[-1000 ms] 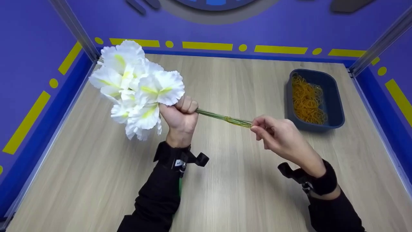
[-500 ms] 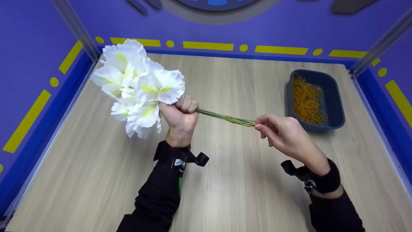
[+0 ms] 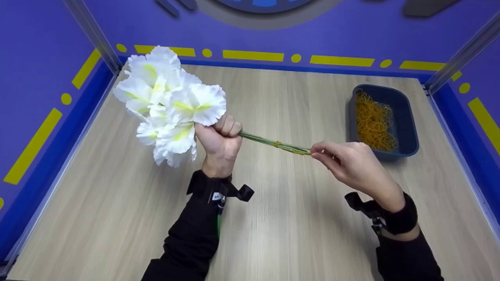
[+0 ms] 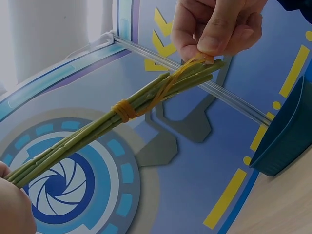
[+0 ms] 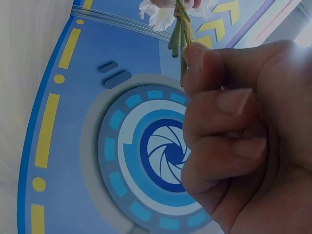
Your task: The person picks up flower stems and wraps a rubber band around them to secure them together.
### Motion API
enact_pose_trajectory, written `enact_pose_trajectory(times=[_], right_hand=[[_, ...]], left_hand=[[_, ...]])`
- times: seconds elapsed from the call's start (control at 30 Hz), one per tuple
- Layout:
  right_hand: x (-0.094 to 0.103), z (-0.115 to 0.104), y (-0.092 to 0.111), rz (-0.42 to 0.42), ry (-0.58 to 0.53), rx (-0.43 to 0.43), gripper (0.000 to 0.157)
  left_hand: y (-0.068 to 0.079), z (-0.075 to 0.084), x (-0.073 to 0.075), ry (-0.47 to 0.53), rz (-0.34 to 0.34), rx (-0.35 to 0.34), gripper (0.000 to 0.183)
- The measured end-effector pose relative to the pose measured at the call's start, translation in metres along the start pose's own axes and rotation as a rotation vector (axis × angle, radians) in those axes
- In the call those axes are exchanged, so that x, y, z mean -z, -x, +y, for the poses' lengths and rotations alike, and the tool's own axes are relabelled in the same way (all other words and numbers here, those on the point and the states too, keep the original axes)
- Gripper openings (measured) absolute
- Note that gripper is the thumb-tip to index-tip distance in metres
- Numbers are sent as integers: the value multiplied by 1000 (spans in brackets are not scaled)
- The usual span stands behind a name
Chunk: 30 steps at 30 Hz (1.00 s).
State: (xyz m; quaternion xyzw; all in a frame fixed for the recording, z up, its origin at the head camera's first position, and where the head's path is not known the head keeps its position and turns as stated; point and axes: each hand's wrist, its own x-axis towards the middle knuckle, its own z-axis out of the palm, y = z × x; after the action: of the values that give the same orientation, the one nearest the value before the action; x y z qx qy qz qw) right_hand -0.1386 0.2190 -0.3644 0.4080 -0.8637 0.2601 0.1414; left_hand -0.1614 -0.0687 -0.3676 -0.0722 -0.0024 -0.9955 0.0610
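White artificial flowers with yellow-green centres are bunched at the left of the head view. My left hand grips their green stems just below the blooms. A yellow-orange rubber band is wound round the stems partway down, and a loop of it stretches toward the cut ends. Between thumb and index finger my right hand pinches that loop beside the stem ends. In the right wrist view the band runs taut from the stems to the fingertips.
A dark blue-grey bin holding a heap of rubber bands stands at the back right of the wooden table. Blue printed panels with yellow marks enclose the table at the back and sides.
The right hand has shifted slightly right, away from the left hand, drawing the rubber band's loop along the stems. The left hand and the flowers have barely moved.
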Motion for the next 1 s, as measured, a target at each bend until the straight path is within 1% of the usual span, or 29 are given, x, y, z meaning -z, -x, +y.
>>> enact_pose_trajectory(times=[0.1, 0.23, 0.4, 0.47, 0.53, 0.63, 0.77, 0.87, 1.0], right_hand=[[2, 1, 0, 9, 41, 38, 11], [5, 2, 1, 8, 61, 72, 14], [7, 4, 3, -5, 69, 93, 12], [6, 2, 3, 7, 61, 111, 10], [4, 0, 3, 21, 54, 135, 9], [-2, -2, 1, 39, 46, 175, 9], [-11, -2, -1, 44, 30, 240, 11], [-15, -1, -3, 54, 4, 287, 11], [-20, 1, -6, 51, -45, 319, 9]], left_hand=[[0, 0, 0, 2, -14, 12, 42], [0, 1, 0, 3, -20, 39, 41], [-1, 3, 2, 13, -34, 109, 41], [-1, 3, 1, 11, -37, 127, 42], [-1, 3, 1, -14, -26, 131, 43], [0, 2, -1, -79, 6, 131, 48], [0, -1, 0, -158, 52, 163, 50], [0, -4, 0, -175, 74, 193, 49], [2, -9, 1, -187, 83, 217, 48]])
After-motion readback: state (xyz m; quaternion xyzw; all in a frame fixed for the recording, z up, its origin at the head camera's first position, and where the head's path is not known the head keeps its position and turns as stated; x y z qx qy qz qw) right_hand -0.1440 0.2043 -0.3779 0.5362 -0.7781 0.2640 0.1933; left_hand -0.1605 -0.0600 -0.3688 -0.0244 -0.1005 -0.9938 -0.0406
